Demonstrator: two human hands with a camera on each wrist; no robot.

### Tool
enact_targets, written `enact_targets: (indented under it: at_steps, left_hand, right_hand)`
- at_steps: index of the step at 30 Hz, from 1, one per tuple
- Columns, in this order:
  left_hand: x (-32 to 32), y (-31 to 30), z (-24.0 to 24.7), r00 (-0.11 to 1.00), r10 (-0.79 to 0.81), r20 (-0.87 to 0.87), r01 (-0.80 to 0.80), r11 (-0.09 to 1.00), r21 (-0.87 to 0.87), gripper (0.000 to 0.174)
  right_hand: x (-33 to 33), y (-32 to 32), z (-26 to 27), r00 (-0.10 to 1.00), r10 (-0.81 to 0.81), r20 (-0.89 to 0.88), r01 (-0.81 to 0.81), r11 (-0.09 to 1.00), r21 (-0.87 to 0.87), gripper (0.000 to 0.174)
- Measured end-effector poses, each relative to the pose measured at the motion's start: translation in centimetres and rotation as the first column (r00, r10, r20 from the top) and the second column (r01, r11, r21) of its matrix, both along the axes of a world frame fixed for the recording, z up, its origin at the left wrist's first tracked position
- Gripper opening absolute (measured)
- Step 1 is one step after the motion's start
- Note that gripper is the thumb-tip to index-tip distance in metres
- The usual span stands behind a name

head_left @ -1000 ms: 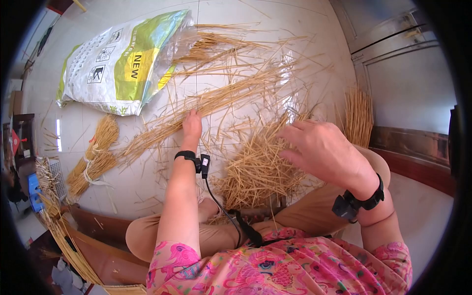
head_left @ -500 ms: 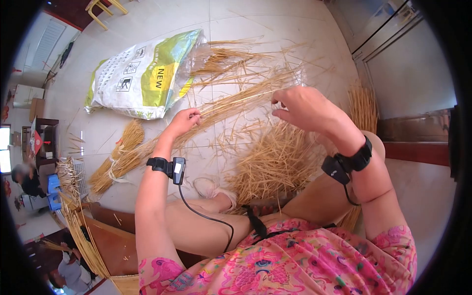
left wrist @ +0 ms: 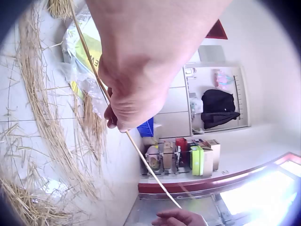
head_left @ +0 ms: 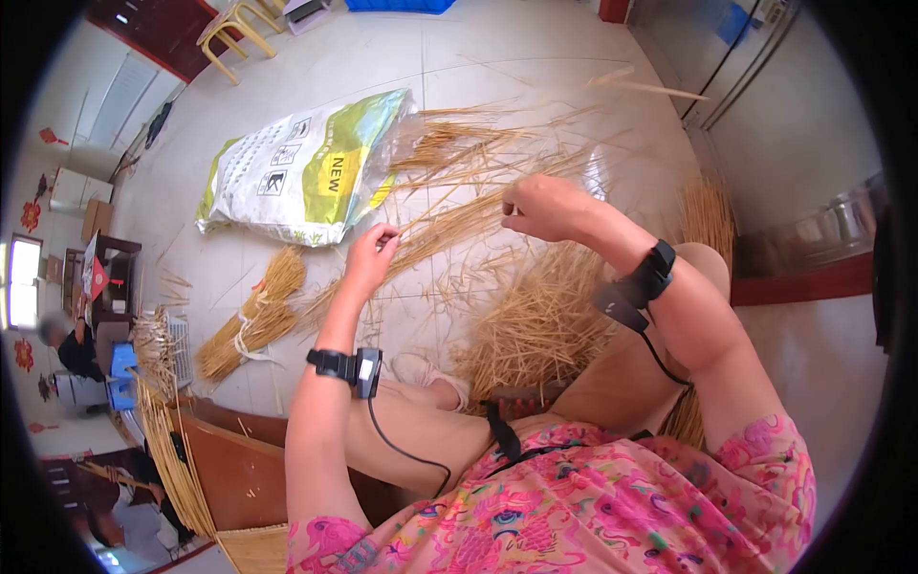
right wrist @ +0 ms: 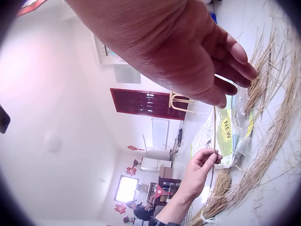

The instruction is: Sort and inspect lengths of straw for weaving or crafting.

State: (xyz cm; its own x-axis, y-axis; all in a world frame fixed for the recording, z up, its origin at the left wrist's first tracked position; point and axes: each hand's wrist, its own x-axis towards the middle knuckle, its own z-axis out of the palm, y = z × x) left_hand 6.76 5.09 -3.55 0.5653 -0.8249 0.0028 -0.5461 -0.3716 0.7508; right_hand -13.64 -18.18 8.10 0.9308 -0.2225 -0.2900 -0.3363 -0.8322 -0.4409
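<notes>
My left hand pinches a thin straw stalk between thumb and fingertips. In the left wrist view the stalk slants from the left hand toward my right hand. In the right wrist view the right hand's fingers are loosely bent with a gap to the thumb, and the stalk's upper part reaches close to the thumb. Below both hands a long layer of loose straw lies on the tiled floor. A heap of short straw pieces lies between the legs.
A white-green plastic sack with straw at its mouth lies ahead. Left of it is a tied straw bundle. Another straw bundle stands by the metal cabinet. A blurred pale strip shows near the cabinet.
My left hand has lifted off the straw layer with a stalk. The right hand has moved left, toward the left hand. The head view has shifted, and a pale blurred strip now shows near the cabinet.
</notes>
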Motion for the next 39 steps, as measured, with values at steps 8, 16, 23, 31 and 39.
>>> enact_targets:
  at_steps: [8, 16, 23, 31, 39]
  left_hand:
    - [0.7, 2.2, 2.2, 0.99, -0.01, 0.143, -0.01, 0.991, 0.135, 0.014]
    - [2.1, 2.6, 6.2, 0.92, -0.065, -0.387, 0.145, 0.973, 0.18, 0.015]
    - [0.5, 0.2, 8.3, 0.824, -0.095, -0.558, 0.069, 0.995, -0.066, 0.017]
    - [-7.1, -3.9, 6.7, 0.657, -0.291, -0.695, 0.1, 0.948, -0.302, 0.027]
    - [-5.7, -2.3, 5.7, 0.615, -0.324, -0.719, 0.227, 0.946, -0.232, 0.044]
  right_hand:
    - [-0.5, -0.4, 2.0, 0.998, -0.05, -0.043, 0.063, 0.918, 0.391, 0.024]
    - [-1.6, -1.4, 3.0, 0.997, -0.044, -0.07, 0.067, 0.923, 0.378, 0.026]
    - [-0.4, -0.4, 1.6, 0.995, -0.093, 0.026, 0.081, 0.953, 0.291, 0.026]
    - [1.2, 5.4, -1.8, 0.839, -0.496, 0.222, 0.102, 0.545, 0.832, 0.024]
    - [1.4, -3.4, 3.2, 0.411, -0.728, 0.549, 0.179, 0.655, 0.734, 0.026]
